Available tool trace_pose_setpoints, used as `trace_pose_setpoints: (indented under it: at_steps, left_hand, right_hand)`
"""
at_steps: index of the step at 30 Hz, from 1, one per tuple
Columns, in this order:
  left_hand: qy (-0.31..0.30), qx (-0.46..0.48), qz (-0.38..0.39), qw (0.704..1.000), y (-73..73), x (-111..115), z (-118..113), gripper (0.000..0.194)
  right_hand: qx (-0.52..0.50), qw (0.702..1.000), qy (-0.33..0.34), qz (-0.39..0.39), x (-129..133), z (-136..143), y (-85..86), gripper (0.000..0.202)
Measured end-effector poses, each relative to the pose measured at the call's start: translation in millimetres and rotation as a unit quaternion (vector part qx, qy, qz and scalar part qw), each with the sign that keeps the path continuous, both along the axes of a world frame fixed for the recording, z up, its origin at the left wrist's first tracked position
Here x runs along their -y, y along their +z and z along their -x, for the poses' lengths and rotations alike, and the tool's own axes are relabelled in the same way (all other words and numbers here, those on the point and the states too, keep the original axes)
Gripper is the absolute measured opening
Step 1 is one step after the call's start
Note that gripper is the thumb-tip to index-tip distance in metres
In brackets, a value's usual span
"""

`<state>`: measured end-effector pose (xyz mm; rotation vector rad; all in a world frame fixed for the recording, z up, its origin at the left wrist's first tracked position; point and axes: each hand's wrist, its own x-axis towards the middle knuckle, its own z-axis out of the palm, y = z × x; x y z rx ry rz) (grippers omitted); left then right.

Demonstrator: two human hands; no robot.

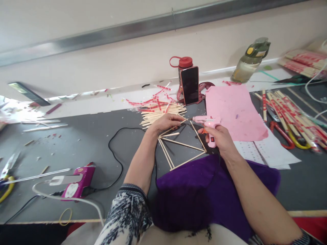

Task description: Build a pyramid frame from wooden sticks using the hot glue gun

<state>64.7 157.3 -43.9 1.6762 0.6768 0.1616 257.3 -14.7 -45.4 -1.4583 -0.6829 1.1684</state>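
Note:
My right hand is closed around the handle of a pink hot glue gun, whose nozzle points left. My left hand pinches a thin wooden stick, its far end close to the nozzle; whether they touch I cannot tell. That stick runs down to a corner of a frame of wooden sticks, several of them joined at their ends, lying on the grey table. A purple cloth lies along the frame's near side. Behind my left hand is a pile of loose wooden sticks.
A phone leans on a red-lidded bottle. Pink paper and printed sheets lie right, beside wrapped chopsticks and red-handled scissors. Left are a magenta power strip with cords and yellow-handled scissors. A green-lidded bottle stands behind.

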Motion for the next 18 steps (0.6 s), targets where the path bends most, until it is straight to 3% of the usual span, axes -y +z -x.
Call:
trace_pose_setpoints:
  at_steps: [18]
  left_hand:
    - [0.004,-0.007,-0.022,1.000,-1.8,-0.6,0.0,0.040]
  right_hand:
    - [0.010,1.000,0.003,0.005,0.3,0.6,1.2,0.029]
